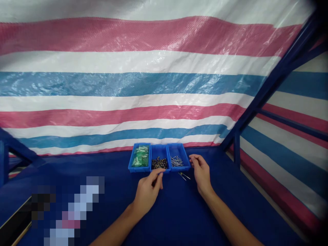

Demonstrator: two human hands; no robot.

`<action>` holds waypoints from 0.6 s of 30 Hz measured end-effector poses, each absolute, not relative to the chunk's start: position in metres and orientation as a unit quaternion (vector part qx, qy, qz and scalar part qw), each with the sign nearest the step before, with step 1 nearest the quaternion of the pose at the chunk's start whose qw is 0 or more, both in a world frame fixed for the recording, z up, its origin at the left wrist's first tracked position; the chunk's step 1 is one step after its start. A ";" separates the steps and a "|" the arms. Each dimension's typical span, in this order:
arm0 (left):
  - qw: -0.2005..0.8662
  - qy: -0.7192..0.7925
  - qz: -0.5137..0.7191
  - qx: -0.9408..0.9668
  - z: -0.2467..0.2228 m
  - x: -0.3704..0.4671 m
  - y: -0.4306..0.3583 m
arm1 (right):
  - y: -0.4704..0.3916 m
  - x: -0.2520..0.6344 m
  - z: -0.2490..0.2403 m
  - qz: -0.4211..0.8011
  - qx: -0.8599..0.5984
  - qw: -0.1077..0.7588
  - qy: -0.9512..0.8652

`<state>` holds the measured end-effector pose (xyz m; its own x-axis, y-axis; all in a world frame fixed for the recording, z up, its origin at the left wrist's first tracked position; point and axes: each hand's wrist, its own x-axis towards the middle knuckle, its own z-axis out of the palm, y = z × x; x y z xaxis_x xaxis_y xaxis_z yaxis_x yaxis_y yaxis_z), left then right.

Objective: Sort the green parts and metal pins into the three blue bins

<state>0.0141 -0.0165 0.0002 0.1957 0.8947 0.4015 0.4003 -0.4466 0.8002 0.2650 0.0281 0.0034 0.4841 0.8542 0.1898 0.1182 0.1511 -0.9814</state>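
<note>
Three blue bins stand side by side at the table's back. The left bin holds small green-and-clear packets, the middle one dark and brassy small parts, the right one silver screws or nails. My left hand is at the front edge of the middle bin, thumb and fingers closed; anything between them is too small to make out. Just right of the right bin is my right hand, fingertips together, their contents unclear. Between my hands, a few thin metal pieces lie on the table.
The dark blue table extends around the bins. A black object with a light edge and a pixelated patch are at the left. Blue frame bars rise at the right, before striped sheeting.
</note>
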 end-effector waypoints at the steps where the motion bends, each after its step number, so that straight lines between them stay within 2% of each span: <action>1: 0.253 0.431 0.439 0.746 -0.001 0.015 -0.018 | 0.026 0.264 0.005 0.280 -0.585 0.630 -0.426; 3: 0.220 0.414 0.422 0.776 -0.002 0.015 -0.020 | 0.019 0.262 0.010 0.256 -0.591 0.614 -0.457; 8: 0.187 0.436 0.397 0.786 0.002 0.017 -0.019 | 0.004 0.257 0.018 0.081 -0.587 0.468 -0.656; 12: 0.186 0.449 0.389 0.783 0.005 0.018 -0.018 | 0.005 0.261 0.018 -0.022 -0.558 0.366 -0.745; 15: 0.195 0.455 0.376 0.783 0.006 0.018 -0.018 | 0.009 0.269 0.021 -0.052 -0.562 0.281 -0.776; 18: 0.206 0.460 0.367 0.782 0.006 0.017 -0.018 | 0.011 0.279 0.029 -0.017 -0.554 0.215 -0.804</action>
